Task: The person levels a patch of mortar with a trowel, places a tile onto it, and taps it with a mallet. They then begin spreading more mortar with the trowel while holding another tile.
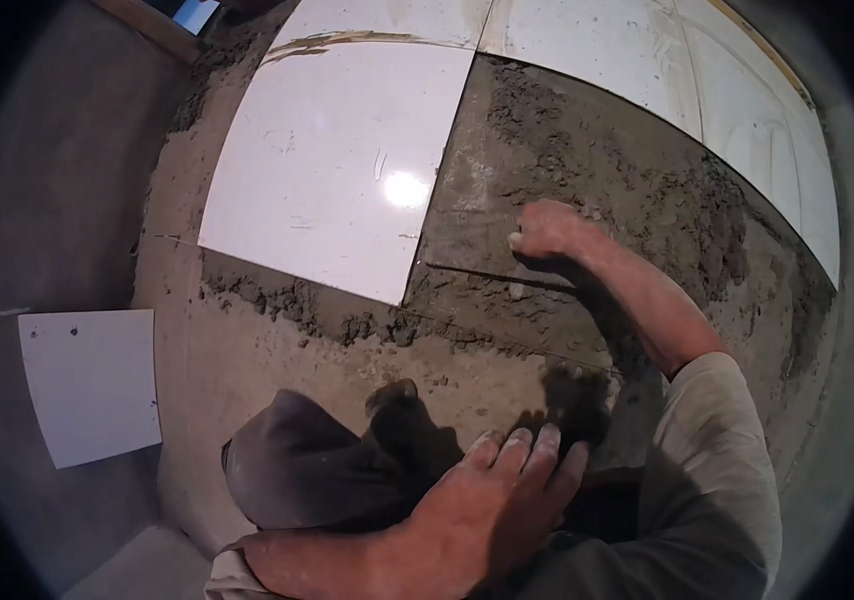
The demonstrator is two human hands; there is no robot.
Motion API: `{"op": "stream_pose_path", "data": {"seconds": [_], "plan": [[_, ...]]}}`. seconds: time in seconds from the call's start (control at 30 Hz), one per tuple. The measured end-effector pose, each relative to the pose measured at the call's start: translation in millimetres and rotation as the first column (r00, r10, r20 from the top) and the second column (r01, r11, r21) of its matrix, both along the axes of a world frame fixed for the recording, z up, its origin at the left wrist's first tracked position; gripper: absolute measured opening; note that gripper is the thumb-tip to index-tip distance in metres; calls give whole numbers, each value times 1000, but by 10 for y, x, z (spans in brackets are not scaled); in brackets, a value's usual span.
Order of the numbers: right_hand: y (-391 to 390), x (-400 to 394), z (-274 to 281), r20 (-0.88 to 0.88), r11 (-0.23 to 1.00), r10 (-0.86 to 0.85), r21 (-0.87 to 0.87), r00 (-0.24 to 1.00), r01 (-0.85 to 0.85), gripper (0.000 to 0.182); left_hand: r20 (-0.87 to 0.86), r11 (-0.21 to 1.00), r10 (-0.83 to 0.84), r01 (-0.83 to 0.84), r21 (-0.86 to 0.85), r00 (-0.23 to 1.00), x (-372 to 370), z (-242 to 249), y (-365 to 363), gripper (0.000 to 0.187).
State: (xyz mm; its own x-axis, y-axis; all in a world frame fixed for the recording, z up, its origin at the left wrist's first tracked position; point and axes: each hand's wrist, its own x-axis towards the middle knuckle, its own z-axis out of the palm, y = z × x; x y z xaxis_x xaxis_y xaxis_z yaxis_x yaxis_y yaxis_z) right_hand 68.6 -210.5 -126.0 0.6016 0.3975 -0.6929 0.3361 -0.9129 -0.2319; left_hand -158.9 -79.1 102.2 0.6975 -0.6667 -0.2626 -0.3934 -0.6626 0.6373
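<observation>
Nearest the camera, at the bottom centre of the frame, the left hand (492, 505) lies back up over the person's dark-clothed lap, its grip open, with nothing seen held in it. The fingers are slightly spread and point to the upper right, with pale grey residue on their tips. Right of centre, the right hand (549, 230) reaches in from the lower right with its grip curled closed around a flat grey tool (472, 240). The handle is hidden by the fist, and the tool's colour nearly matches the wet mortar (637, 190) it rests on; a dark straight edge runs from beside the white tile (337, 165) to below the fist.

That mortar fills the space to the right of the white tile, smoother near the tool and rough and lumpy toward the top and right. More pale tiles (637, 60) border it along the top and upper right, some streaked with brown. Crumbs of mortar lie along the white tile's lower edge, on the dusty floor (247, 370). At the lower left of the frame, well apart from the others, is a smaller white piece (92, 385) with a few dark specks.
</observation>
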Motion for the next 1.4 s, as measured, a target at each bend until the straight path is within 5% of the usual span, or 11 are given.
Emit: {"op": "stream_pose_path", "data": {"seconds": [0.5, 0.6, 0.93, 1.1, 1.2, 1.4], "plan": [[59, -734, -86, 18, 997, 20, 78, 1000, -21, 46, 103, 986, 56, -39, -162, 993, -125, 72, -18, 50], [61, -825, -21, 11, 998, -13, 68, 1000, 13, 45, 37, 1000, -24, 23, 16, 999, -217, -73, -118, 54], [77, -1122, -79, 46, 996, -2, 86, 999, -2, 42, 121, 1000, -8, 10, -20, 993, -331, -83, -117, 56], [45, -1200, -57, 96, 990, 29, 132, 995, -42, 39, 189, 998, 51, -44, -42, 981, -377, -87, -162, 43], [63, -1216, -44, 179, 994, -16, 113, 984, -4, 36, 59, 987, 16, -6, -160, 998, -247, 137, -61, 49], [-78, -910, -92, 329, 995, -94, 47, 940, 83, 37, 40, 994, -97, 95, 62, 994, -238, 87, -137, 55]]}}
